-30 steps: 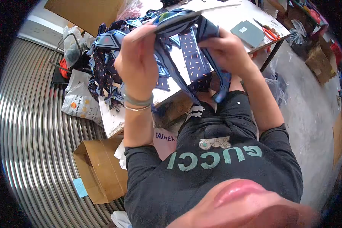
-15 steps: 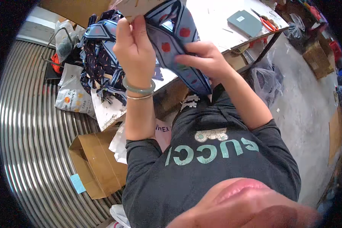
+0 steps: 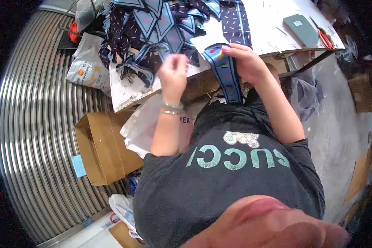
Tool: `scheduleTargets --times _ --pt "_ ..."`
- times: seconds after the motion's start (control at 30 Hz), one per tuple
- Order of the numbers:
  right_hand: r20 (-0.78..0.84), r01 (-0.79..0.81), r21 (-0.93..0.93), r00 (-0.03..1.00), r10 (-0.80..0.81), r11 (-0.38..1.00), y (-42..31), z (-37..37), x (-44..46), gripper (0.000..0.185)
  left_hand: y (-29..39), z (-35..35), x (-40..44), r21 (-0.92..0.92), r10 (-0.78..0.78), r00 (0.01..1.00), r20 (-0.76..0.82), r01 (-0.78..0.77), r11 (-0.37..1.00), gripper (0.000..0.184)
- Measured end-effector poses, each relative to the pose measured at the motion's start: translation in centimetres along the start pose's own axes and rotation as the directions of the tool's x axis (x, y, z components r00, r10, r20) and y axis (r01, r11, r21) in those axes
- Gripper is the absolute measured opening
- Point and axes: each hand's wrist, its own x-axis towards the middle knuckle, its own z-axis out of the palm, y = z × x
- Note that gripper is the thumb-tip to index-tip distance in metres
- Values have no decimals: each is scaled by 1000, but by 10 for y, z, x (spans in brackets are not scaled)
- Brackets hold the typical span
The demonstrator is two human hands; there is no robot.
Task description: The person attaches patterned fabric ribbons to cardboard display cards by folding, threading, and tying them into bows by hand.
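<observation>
From here I see the right hand with its fingers clamped on a blue patterned strip, which hangs down past the front edge of the table towards the lap. The left hand is blurred beside a pile of blue and dark patterned pieces, and I can't tell whether its fingers are closed on anything.

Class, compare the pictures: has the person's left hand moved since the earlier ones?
Yes: judged against the white table, the left hand has moved toward the near edge, and away from the blue strip.
</observation>
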Motion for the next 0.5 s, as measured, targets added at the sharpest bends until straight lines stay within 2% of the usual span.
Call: scheduleTargets --times 0.07,0.1,0.13,0.2,0.33,0.37,0.4,0.43,0.47,0.5 --pt "49 -13 13 999 13 1000 1 0 5 24 -8 -2 -22 170 -104 960 259 60 984 19" --pt "44 -26 -2 999 26 1000 4 1 7 24 -12 5 -30 59 -95 952 291 81 995 28" --pt "39 -39 -18 998 40 999 6 2 9 24 -8 17 -36 -107 -34 967 254 63 992 24" --pt "54 -26 -25 998 28 999 10 1 5 24 -6 27 -36 -316 -75 952 296 172 933 21" --pt "27 -78 -7 997 78 997 9 1 -2 24 -11 37 -29 -309 -121 916 382 250 918 16" --pt "17 -78 2 997 78 997 9 0 -3 25 0 39 -28 -119 -88 949 301 129 984 14" --pt "13 -77 4 997 77 997 9 1 -2 25 5 41 -27 88 -36 973 228 16 996 12" --pt "10 -90 -6 996 90 996 9 2 -2 25 6 41 -25 138 38 974 224 -70 988 14" --pt "9 -105 -18 994 105 994 9 4 -1 25 8 42 -25 139 36 973 227 -68 988 14" --pt "5 -99 -26 995 99 995 11 4 0 25 12 44 -24 278 64 969 237 -131 952 14"
